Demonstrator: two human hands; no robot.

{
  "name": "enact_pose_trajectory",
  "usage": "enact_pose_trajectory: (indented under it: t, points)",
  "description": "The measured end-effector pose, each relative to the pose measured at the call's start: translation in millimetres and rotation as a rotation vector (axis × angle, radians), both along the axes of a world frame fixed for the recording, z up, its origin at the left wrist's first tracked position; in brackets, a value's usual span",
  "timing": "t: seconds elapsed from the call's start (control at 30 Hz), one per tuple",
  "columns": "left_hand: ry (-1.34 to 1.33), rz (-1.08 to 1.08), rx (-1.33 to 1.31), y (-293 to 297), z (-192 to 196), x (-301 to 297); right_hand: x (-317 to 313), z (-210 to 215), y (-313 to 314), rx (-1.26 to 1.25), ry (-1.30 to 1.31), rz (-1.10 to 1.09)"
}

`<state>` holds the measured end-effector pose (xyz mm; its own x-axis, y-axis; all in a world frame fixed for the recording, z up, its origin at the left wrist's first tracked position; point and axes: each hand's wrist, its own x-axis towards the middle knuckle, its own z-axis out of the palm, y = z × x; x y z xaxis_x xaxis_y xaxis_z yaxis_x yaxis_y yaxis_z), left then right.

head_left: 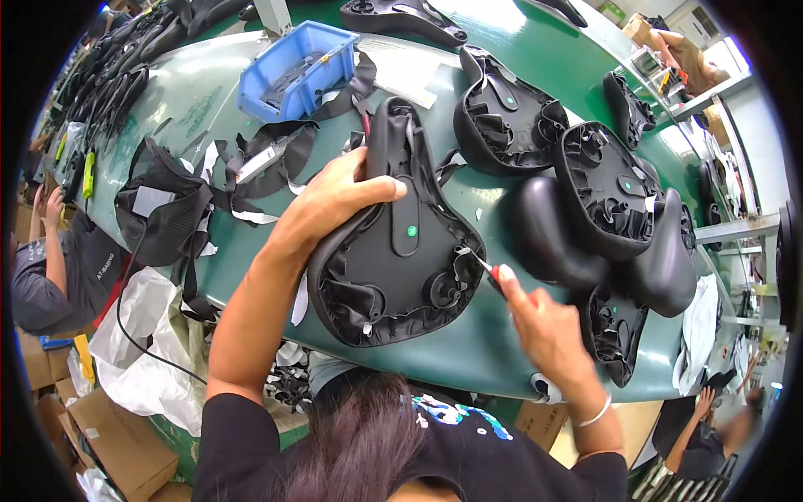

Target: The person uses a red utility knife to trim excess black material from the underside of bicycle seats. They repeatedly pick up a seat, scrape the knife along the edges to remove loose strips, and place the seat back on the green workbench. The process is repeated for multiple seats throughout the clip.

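Observation:
A black bicycle saddle (360, 251) lies upside down in front of me, its narrow nose pointing away and its underside showing. My left hand (333, 197) is closed around its left edge near the nose, thumb laid across the underside. In my right hand (544, 326) is a thin metal-tipped tool with a red-and-black handle (495, 276); its exact kind is unclear. The tip reaches the saddle's right rim, at a folded bit of the cover with a pale edge. Gathered black cover material runs round the inside of the rim.
A blue bin (299, 71) of dark scraps stands at the far left. Black offcuts (272, 163) lie left of the saddle. Several more saddles (606, 192) crowd the right side of the green table (393, 361). A co-worker (58, 268) is at the left.

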<state>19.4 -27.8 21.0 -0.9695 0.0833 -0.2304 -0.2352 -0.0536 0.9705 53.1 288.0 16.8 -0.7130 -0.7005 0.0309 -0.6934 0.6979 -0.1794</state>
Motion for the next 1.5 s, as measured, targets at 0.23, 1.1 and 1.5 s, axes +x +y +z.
enact_pose_trajectory:
  t: [0.23,1.1,1.5]
  points:
    - [-0.021,0.456,0.043,16.9,-15.6,63.6,94.5,-12.9,-23.6,-0.341,-0.337,-0.395]
    - [0.581,0.199,-1.039,10.2,-16.8,38.8,11.5,22.2,-23.9,-0.6,-0.295,-0.015]
    - [0.425,-0.107,-1.081,1.3,-30.9,38.6,-7.8,30.6,-48.4,0.197,0.002,0.207]
